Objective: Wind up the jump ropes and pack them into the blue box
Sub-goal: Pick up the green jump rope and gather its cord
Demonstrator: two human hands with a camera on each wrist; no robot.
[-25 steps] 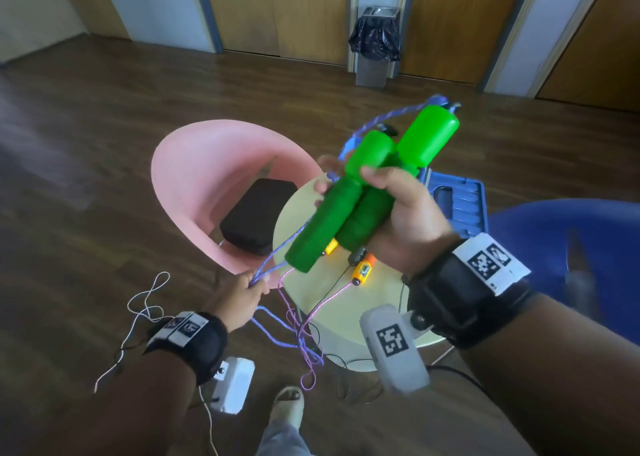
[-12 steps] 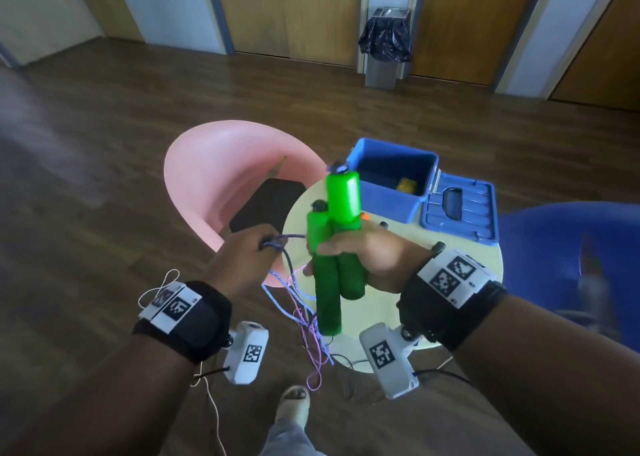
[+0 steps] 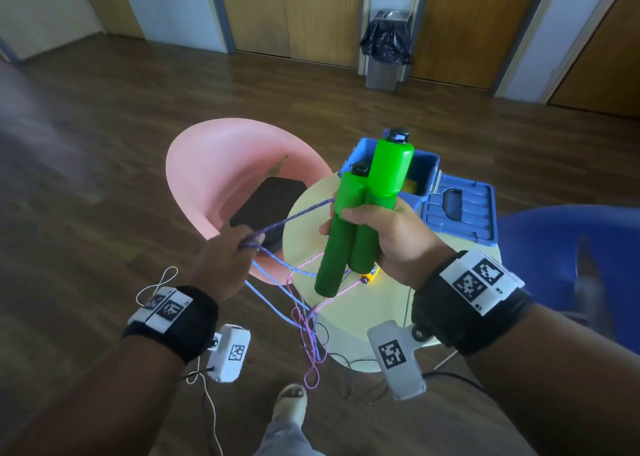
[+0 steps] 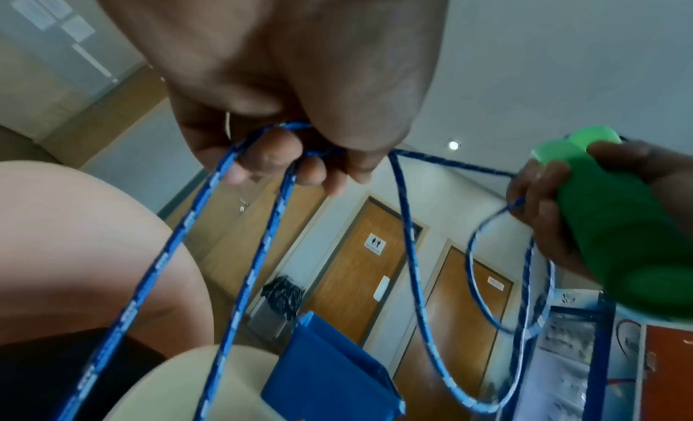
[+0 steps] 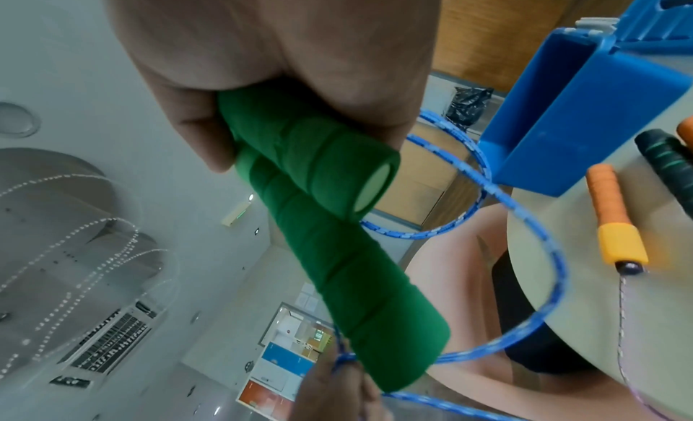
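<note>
My right hand [image 3: 377,227] grips two green jump-rope handles [image 3: 360,213] side by side, upright over the round table [image 3: 349,331]; the same green handles [image 5: 326,220] fill the right wrist view. Their blue rope [image 3: 291,217] runs left to my left hand [image 3: 235,248], which pinches several strands of the blue rope [image 4: 262,240] between thumb and fingers; loops hang below. The blue box [image 3: 424,182] stands open behind the handles, its lid [image 3: 460,216] lying flat to the right. An orange-and-yellow handle [image 5: 615,220] with a pink rope [image 3: 311,348] lies on the table.
A pink chair [image 3: 221,171] with a dark cushion [image 3: 266,206] stands left of the table. A blue chair [image 3: 568,248] is at the right. A dark handle [image 5: 667,160] lies beside the orange one. A bin [image 3: 386,54] stands by the far wall.
My right hand has raised the green handles and swung them upright in front of the box. My left hand has pulled the blue rope out to the left, drawing it taut.
</note>
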